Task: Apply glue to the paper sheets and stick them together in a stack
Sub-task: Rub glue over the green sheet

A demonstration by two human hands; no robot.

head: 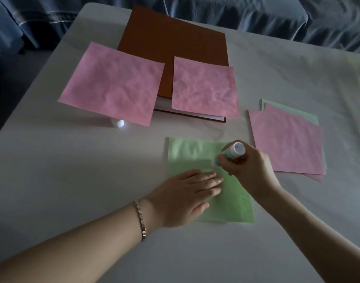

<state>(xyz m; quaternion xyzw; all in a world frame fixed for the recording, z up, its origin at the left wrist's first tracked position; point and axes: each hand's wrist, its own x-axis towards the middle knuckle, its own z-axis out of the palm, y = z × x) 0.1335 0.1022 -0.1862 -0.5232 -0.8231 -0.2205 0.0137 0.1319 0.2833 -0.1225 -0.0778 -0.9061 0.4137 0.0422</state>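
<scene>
A home living space: a counter (73,170) draped in wrinkled white cloth, backed by furniture under rumpled blue-grey fabric (256,15).

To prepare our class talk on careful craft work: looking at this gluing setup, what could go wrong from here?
The white-and-teal glue stick in the right hand touches the pale green paper sheet right beside the flat left hand, so glue may smear onto its fingers. The small white cap lies loose, partly under a crumpled pink paper square, and could roll away unnoticed.

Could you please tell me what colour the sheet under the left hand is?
The sheet is light green; head view.
</scene>
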